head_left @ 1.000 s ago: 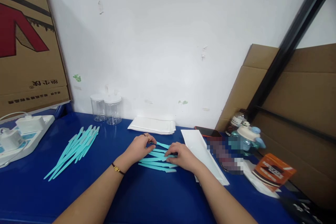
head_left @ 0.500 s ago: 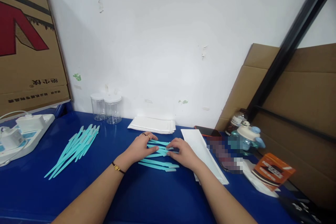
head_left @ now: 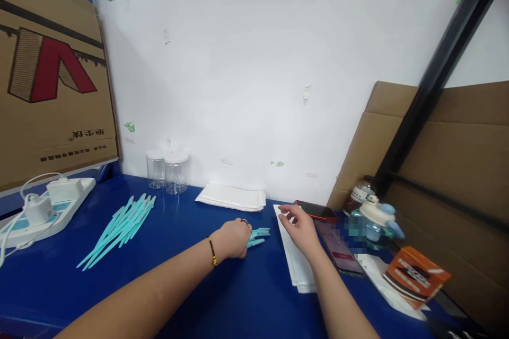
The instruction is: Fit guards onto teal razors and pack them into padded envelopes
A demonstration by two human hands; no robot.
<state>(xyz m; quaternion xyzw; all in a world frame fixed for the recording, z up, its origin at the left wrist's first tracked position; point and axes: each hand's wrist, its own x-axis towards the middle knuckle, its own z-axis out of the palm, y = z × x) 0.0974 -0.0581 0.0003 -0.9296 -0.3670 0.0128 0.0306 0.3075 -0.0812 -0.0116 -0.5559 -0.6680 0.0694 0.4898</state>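
Note:
My left hand (head_left: 234, 238) is closed around a small bunch of turquoise eyebrow razors (head_left: 260, 233), low over the blue table. Their tips stick out to the right of my fist, while the rest is hidden by my fingers. My right hand (head_left: 299, 226) holds nothing; its fingers are apart and curved, over the far part of the white flat packets (head_left: 296, 265). Whether its fingertips touch them I cannot tell. To the left, a fanned pile of more turquoise eyebrow razors (head_left: 119, 228) lies on the table (head_left: 238, 302).
White folded packets (head_left: 230, 197) lie by the wall, near two clear lidded jars (head_left: 176, 175). A power strip (head_left: 75, 206) is at left. At right are phones (head_left: 340, 249), a teal bottle (head_left: 374, 222) and an orange box (head_left: 415, 275). Cardboard stands on both sides.
The razors that lay spread between my hands are now bunched in my closed left hand. My right hand has left them and moved right, over the white packets. The view has shifted slightly.

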